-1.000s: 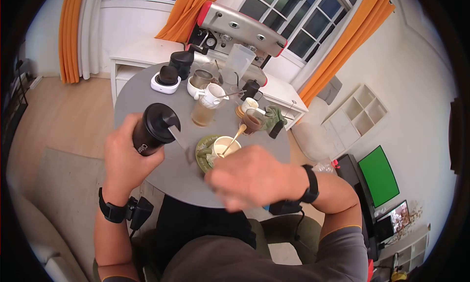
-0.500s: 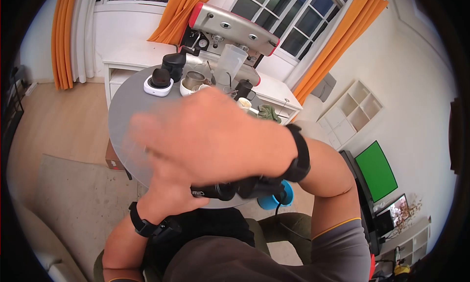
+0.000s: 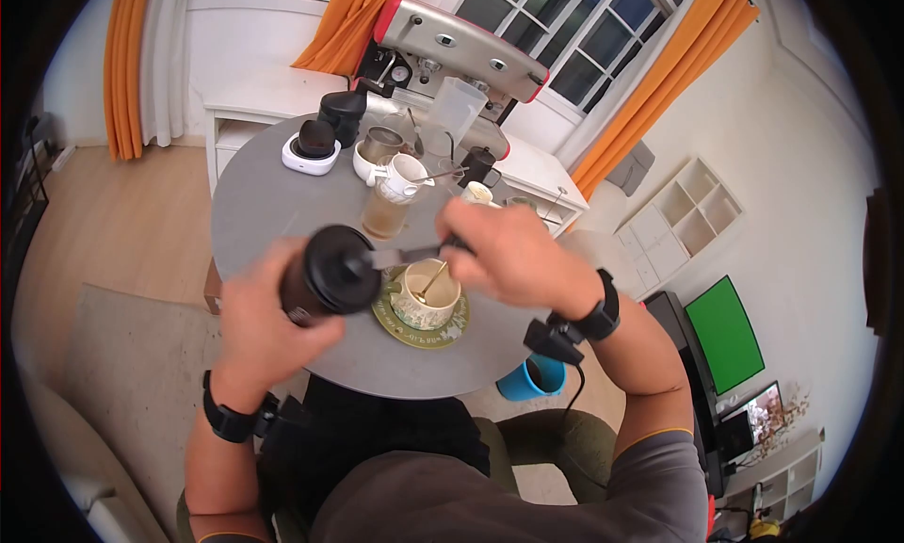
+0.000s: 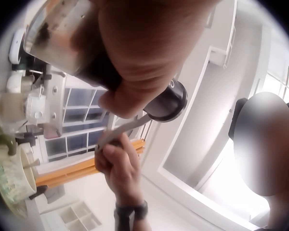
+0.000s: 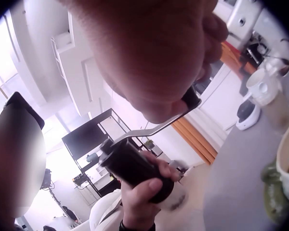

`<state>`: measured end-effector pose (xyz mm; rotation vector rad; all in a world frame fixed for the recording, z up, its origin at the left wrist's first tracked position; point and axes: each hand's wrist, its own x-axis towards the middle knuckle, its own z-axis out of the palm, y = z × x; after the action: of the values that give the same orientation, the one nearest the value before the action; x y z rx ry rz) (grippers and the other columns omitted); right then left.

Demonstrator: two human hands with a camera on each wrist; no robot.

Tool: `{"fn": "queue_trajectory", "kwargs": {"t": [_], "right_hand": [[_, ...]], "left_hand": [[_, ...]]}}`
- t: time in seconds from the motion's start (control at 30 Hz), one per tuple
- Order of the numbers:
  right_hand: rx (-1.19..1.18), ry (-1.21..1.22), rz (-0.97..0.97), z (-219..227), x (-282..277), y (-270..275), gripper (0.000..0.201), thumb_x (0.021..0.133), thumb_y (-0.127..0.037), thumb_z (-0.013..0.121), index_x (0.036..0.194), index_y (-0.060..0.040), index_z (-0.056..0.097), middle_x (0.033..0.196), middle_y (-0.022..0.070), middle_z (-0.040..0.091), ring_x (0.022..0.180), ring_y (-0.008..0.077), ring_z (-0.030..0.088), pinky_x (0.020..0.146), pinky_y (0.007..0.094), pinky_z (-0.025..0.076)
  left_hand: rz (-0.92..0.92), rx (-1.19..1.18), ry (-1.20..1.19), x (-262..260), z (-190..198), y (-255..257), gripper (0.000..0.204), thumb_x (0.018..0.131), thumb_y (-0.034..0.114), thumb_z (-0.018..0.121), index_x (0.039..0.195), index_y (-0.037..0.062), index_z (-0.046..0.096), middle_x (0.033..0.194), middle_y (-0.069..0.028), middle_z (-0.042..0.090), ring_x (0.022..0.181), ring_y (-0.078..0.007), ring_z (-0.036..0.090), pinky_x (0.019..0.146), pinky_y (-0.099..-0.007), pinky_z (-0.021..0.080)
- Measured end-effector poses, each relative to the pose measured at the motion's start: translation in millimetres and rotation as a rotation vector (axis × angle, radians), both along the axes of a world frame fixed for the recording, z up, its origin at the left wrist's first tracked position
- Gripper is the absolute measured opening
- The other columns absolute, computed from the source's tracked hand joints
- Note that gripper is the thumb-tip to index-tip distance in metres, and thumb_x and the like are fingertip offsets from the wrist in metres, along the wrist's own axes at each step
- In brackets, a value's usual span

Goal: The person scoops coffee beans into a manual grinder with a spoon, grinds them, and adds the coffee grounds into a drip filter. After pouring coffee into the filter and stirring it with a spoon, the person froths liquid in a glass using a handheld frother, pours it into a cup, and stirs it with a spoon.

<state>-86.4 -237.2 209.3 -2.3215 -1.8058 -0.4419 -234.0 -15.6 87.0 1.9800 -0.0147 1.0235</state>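
My left hand (image 3: 264, 322) grips the black body of a hand coffee grinder (image 3: 331, 272), holding it tilted above the round table's near left part. The grinder's see-through lower jar (image 5: 174, 198) shows some dark grounds. From its lid a metal crank arm (image 3: 400, 256) reaches right. My right hand (image 3: 523, 256) holds the dark knob at the crank's end, fingers curled round it. Below the crank, a patterned cup (image 3: 414, 309) with a gold spoon (image 3: 431, 284) inside stands on a green saucer (image 3: 431, 339).
Farther back on the grey table (image 3: 273, 204) are a small white scale (image 3: 311, 166) with a dark cup, a white pitcher (image 3: 403, 174) on a glass, and a black kettle (image 3: 480, 166). A silver espresso machine (image 3: 461, 53) stands behind. A blue bin (image 3: 518, 381) is at the lower right.
The right hand has swung round with the crank, from the near side across the left to the right. The grinder and left hand shifted inward, then back left, still gripped.
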Motion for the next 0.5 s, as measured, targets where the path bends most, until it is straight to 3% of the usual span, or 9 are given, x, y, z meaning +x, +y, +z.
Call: {"fn": "queue_trajectory", "kwargs": {"t": [0.07, 0.2, 0.27, 0.3, 0.37, 0.47, 0.5], "right_hand": [[-0.14, 0.005, 0.088, -11, -17, -9, 0.02, 0.085, -0.017, 0.066, 0.099, -0.0078, 0.056, 0.076, 0.0137, 0.058, 0.066, 0.0338, 0.062, 0.06, 0.0439, 0.049], [-0.152, 0.001, 0.202, -32, -49, -7, 0.024, 0.08, -0.021, 0.067, 0.094, -0.0076, 0.052, 0.075, 0.012, 0.058, 0.064, 0.0344, 0.063, 0.055, 0.0445, 0.051], [-0.146, 0.066, 0.365, -31, -73, -1, 0.027, 0.078, -0.024, 0.069, 0.093, -0.0081, 0.052, 0.076, 0.0103, 0.057, 0.062, 0.0306, 0.063, 0.053, 0.0426, 0.051], [-0.152, 0.058, 0.43, -34, -85, 3, 0.024, 0.078, -0.024, 0.068, 0.091, -0.0089, 0.055, 0.074, 0.0073, 0.052, 0.059, 0.0263, 0.059, 0.051, 0.0392, 0.047], [-0.124, -0.016, 0.54, -29, -110, 14, 0.024, 0.08, -0.031, 0.065, 0.087, -0.0091, 0.058, 0.071, 0.0031, 0.045, 0.059, 0.0187, 0.053, 0.048, 0.0345, 0.041], [0.043, -0.099, 0.611, -23, -128, 35, 0.022, 0.08, -0.029, 0.064, 0.083, -0.0084, 0.057, 0.072, 0.0034, 0.046, 0.06, 0.0175, 0.053, 0.047, 0.0354, 0.04], [0.046, -0.099, 0.61, -17, -130, 42, 0.022, 0.08, -0.029, 0.064, 0.083, -0.0084, 0.057, 0.072, 0.0034, 0.046, 0.06, 0.0175, 0.053, 0.047, 0.0354, 0.04]], "left_hand": [[0.021, -0.02, -0.004, 4, -1, 10, 0.05, 0.063, 0.011, 0.081, 0.11, 0.0043, 0.065, 0.091, -0.0151, 0.072, 0.082, -0.0345, 0.072, 0.075, -0.0354, 0.057], [0.084, 0.039, -0.018, 8, -2, 17, 0.045, 0.067, 0.007, 0.079, 0.109, 0.0048, 0.065, 0.087, -0.0141, 0.071, 0.08, -0.0346, 0.072, 0.073, -0.0359, 0.056], [0.067, 0.055, 0.075, 9, -5, 17, 0.043, 0.07, 0.003, 0.078, 0.11, 0.0032, 0.063, 0.086, -0.0099, 0.069, 0.077, -0.0201, 0.066, 0.075, -0.0309, 0.053], [0.065, 0.058, 0.076, 10, -7, 14, 0.043, 0.07, 0.003, 0.078, 0.11, 0.0032, 0.063, 0.086, -0.0099, 0.069, 0.077, -0.0201, 0.066, 0.075, -0.0309, 0.053], [0.02, 0.14, 0.098, 12, -9, 1, 0.046, 0.065, 0.012, 0.083, 0.106, 0.0075, 0.064, 0.087, -0.0145, 0.071, 0.08, -0.0355, 0.071, 0.072, -0.0396, 0.056], [-0.09, 0.263, 0.089, 10, -7, -24, 0.049, 0.064, 0.019, 0.087, 0.107, 0.009, 0.064, 0.088, -0.0152, 0.071, 0.079, -0.0363, 0.07, 0.071, -0.0409, 0.055], [-0.17, 0.26, 0.078, 10, -8, -29, 0.053, 0.064, 0.028, 0.089, 0.107, 0.0095, 0.063, 0.086, -0.0138, 0.07, 0.077, -0.037, 0.069, 0.069, -0.0418, 0.054]]}}
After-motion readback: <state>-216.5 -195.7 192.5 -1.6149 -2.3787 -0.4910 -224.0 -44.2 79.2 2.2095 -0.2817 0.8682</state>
